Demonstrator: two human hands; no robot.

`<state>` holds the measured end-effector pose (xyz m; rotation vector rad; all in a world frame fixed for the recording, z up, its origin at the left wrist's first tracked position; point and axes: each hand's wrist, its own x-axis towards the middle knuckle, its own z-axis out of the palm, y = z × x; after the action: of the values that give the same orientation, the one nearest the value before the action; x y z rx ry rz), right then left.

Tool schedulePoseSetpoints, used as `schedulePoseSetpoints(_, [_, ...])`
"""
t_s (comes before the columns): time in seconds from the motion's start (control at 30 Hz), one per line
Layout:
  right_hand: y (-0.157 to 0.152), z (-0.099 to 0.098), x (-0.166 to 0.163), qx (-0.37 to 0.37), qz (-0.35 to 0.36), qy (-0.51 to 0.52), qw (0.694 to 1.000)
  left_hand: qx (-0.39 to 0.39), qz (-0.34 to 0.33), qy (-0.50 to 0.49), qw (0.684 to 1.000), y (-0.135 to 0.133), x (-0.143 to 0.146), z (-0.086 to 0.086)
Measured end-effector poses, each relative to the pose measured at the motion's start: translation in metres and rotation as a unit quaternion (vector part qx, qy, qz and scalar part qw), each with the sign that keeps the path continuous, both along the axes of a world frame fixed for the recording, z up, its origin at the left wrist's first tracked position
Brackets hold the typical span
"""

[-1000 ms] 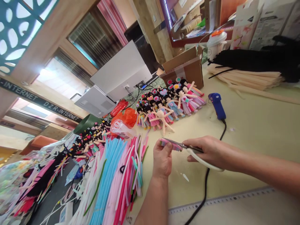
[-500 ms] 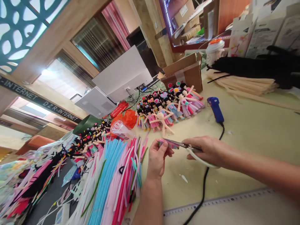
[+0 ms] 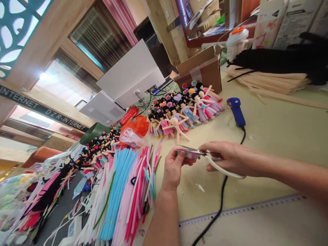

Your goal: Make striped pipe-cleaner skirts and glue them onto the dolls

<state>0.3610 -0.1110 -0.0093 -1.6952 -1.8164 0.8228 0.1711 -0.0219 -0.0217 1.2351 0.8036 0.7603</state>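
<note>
My left hand [image 3: 174,169] pinches a small bundle of pink pipe-cleaner pieces [image 3: 188,154] just above the pale table. My right hand [image 3: 229,158] grips white-handled scissors [image 3: 205,155], whose blades lie across the bundle. Just left of my left hand spreads a big heap of blue, pink and white pipe cleaners [image 3: 125,194]. Beyond my hands lies a group of finished little dolls [image 3: 181,111] with black hair and coloured skirts; one bare doll body [image 3: 176,127] lies in front.
A blue glue gun [image 3: 236,111] rests right of the dolls, its black cord [image 3: 220,201] running under my right hand. Behind stand a cardboard box [image 3: 202,70], a monitor [image 3: 130,78], tan sheets with black material [image 3: 276,80] and more dolls [image 3: 99,150] at left.
The view shifted slightly. Both hands stayed together, with the scissors kept on the pink bundle; my left fingers adjusted their pinch a little.
</note>
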Motion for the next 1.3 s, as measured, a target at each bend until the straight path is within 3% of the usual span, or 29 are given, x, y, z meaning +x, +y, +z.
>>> schedulePoseSetpoints(0.43, [-0.0009, -0.0003, 0.0013, -0.019, 0.012, 0.019, 1.0, 0.015, -0.02, -0.007, 1.0, -0.0015, 0.0009, -0.0041])
schedulePoseSetpoints(1.0, [-0.0029, -0.0075, -0.0035, 0.073, 0.013, 0.013, 0.997, 0.02, 0.009, -0.001, 1.0, -0.0053, 0.0036, -0.0067])
schedulePoseSetpoints(1.3, [-0.0006, -0.0054, -0.0049, 0.037, 0.025, 0.009, 0.999, 0.009, 0.018, -0.016, 1.0, -0.0041, 0.0045, -0.0081])
